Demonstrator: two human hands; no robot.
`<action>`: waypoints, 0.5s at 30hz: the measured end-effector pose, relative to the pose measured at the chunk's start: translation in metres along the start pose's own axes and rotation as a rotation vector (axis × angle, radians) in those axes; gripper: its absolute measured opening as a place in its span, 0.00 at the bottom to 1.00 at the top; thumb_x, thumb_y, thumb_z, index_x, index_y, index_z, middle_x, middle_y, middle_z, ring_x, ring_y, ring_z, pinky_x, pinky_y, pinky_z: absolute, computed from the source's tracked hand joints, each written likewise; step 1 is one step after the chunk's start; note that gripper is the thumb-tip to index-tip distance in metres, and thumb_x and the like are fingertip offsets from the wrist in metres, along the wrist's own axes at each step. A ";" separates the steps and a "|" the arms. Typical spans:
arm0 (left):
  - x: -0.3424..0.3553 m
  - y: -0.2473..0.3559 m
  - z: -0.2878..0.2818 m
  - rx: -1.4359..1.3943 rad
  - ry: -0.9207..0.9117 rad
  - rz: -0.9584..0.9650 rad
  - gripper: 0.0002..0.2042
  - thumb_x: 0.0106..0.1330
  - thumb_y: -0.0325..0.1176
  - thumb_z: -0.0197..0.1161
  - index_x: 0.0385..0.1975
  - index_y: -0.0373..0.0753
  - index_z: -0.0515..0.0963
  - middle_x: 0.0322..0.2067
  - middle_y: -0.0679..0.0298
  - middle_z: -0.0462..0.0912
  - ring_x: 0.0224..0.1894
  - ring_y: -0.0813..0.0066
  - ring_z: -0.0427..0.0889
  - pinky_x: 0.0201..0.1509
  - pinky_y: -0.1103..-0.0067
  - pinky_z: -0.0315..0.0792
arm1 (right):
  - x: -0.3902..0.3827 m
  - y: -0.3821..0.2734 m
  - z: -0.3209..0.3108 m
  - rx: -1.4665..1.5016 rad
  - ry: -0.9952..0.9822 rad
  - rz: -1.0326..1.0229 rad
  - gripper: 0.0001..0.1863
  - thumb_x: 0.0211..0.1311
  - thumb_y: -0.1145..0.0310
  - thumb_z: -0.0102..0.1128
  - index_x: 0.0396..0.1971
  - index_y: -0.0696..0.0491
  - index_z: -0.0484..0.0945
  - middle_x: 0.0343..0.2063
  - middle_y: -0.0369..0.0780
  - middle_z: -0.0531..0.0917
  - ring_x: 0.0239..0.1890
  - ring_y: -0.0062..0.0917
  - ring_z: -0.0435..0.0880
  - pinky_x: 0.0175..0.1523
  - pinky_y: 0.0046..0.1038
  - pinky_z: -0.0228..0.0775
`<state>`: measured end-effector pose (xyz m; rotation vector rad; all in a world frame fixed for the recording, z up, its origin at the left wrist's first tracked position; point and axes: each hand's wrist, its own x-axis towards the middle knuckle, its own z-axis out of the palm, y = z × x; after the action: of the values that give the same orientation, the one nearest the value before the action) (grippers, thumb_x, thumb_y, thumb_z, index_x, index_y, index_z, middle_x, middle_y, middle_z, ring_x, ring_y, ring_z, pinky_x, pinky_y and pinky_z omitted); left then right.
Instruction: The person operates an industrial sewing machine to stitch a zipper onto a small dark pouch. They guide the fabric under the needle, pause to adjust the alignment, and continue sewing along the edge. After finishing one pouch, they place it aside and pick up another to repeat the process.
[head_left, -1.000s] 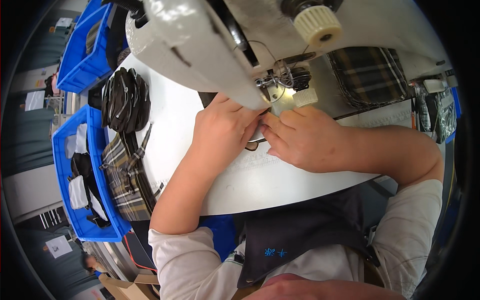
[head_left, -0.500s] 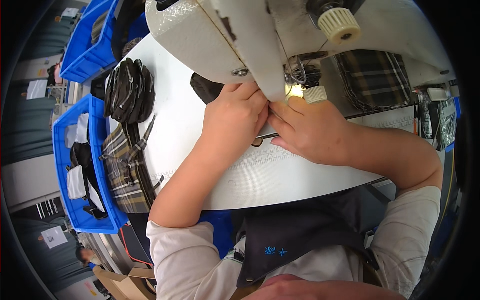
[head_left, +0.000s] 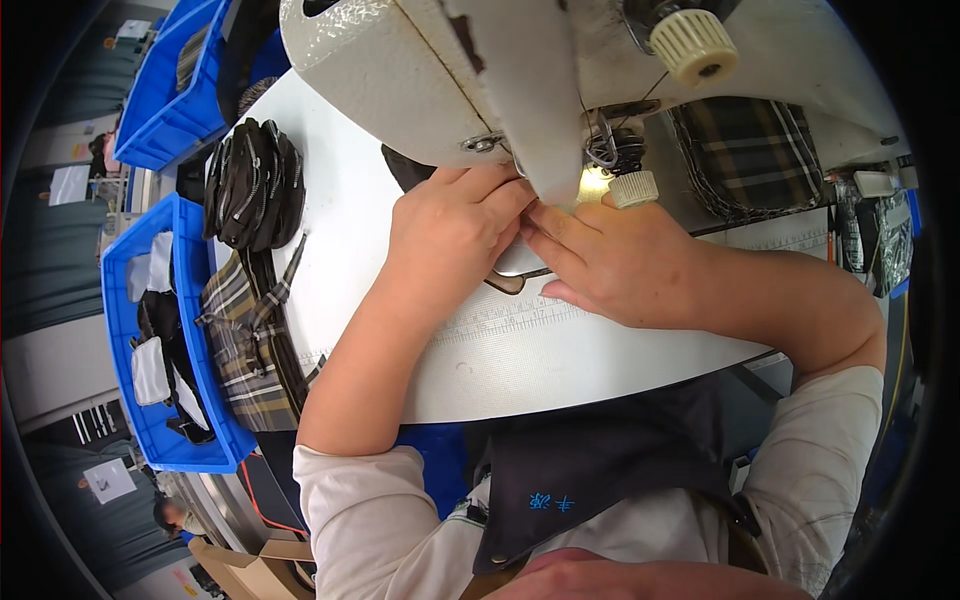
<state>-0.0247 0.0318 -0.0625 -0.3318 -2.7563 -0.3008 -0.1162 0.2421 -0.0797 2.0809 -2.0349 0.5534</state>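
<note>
Under the white sewing machine (head_left: 390,70), beside its lit needle area, my left hand (head_left: 450,230) has its fingers bent and pressed together. Beyond them a dark fabric piece (head_left: 400,166) shows in part. My right hand (head_left: 625,265) meets it from the right, fingers curled, thumb lower and apart. Both sets of fingertips are close together, and what lies between them is hidden. A small brown curved edge (head_left: 505,285) shows just below my fingers, on the white table (head_left: 520,370) with its printed scale.
Black zippered pieces (head_left: 255,185) and plaid fabric (head_left: 245,340) lie at the left, beside two blue crates (head_left: 230,440) (head_left: 138,140). Plaid pieces (head_left: 745,160) are stacked right of the needle, with packets (head_left: 890,240) beyond. A person (head_left: 175,515) and cardboard box (head_left: 245,570) are at lower left.
The view of the machine has shifted since a second ago. Both hands sit slightly higher in view. In the last half second my left hand has drifted slightly left, showing more brown edge.
</note>
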 end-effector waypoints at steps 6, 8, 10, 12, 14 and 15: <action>0.002 -0.001 -0.002 0.013 -0.014 0.018 0.14 0.55 0.23 0.72 0.42 0.42 0.88 0.44 0.66 0.90 0.44 0.62 0.88 0.46 0.69 0.82 | 0.000 0.001 0.000 0.012 0.000 0.003 0.28 0.61 0.51 0.73 0.47 0.62 0.81 0.45 0.48 0.84 0.34 0.33 0.85 0.39 0.32 0.77; 0.001 0.000 -0.004 0.008 -0.042 -0.023 0.14 0.55 0.22 0.72 0.42 0.41 0.88 0.43 0.66 0.90 0.44 0.61 0.88 0.46 0.69 0.82 | 0.001 0.001 -0.001 0.003 0.023 -0.009 0.28 0.61 0.51 0.73 0.46 0.62 0.81 0.45 0.49 0.84 0.33 0.33 0.85 0.39 0.33 0.77; 0.002 0.000 -0.003 -0.002 -0.027 -0.015 0.13 0.55 0.22 0.72 0.42 0.41 0.88 0.43 0.66 0.90 0.44 0.61 0.88 0.45 0.69 0.82 | 0.001 0.001 0.000 -0.014 0.038 -0.014 0.27 0.61 0.51 0.72 0.44 0.62 0.81 0.46 0.49 0.85 0.33 0.32 0.85 0.38 0.33 0.77; 0.002 0.001 -0.001 -0.007 -0.010 -0.008 0.13 0.56 0.22 0.72 0.42 0.41 0.88 0.42 0.66 0.89 0.43 0.61 0.87 0.45 0.69 0.82 | 0.002 0.000 0.003 -0.040 0.044 -0.015 0.25 0.62 0.51 0.71 0.42 0.61 0.81 0.45 0.50 0.85 0.32 0.32 0.85 0.38 0.33 0.77; 0.001 0.003 0.001 -0.006 0.008 -0.004 0.12 0.57 0.23 0.72 0.42 0.41 0.88 0.41 0.66 0.89 0.43 0.61 0.87 0.44 0.69 0.83 | 0.001 0.000 0.003 -0.065 -0.029 0.005 0.27 0.60 0.53 0.73 0.49 0.61 0.81 0.50 0.47 0.84 0.34 0.31 0.86 0.34 0.30 0.79; 0.001 0.004 0.001 -0.004 0.006 -0.005 0.12 0.57 0.23 0.72 0.42 0.41 0.88 0.41 0.66 0.89 0.43 0.61 0.87 0.44 0.69 0.83 | 0.000 0.000 0.002 -0.078 -0.066 0.014 0.29 0.60 0.54 0.74 0.52 0.60 0.82 0.52 0.46 0.84 0.35 0.30 0.86 0.33 0.29 0.80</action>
<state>-0.0250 0.0363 -0.0626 -0.3244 -2.7509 -0.3083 -0.1156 0.2408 -0.0816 2.0671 -2.0733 0.4062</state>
